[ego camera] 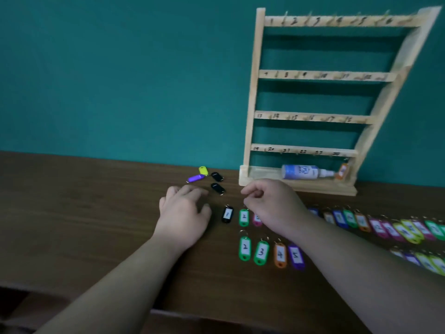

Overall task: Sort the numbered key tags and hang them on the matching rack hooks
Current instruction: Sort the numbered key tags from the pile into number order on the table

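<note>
Coloured plastic numbered key tags [261,252] lie in number-ordered rows on the dark wooden surface [96,225] before the pale wooden hook rack [301,75], seemingly staged for hanging in turn; the left hand [185,213] rests loose and empty beside them, while the right hand [272,206] curls over the row, its grasp impossible to tell.

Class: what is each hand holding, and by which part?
The left hand holds nothing. The right hand is curled by the ring of the upper green tag 2; whether it pinches it cannot be told.
</note>
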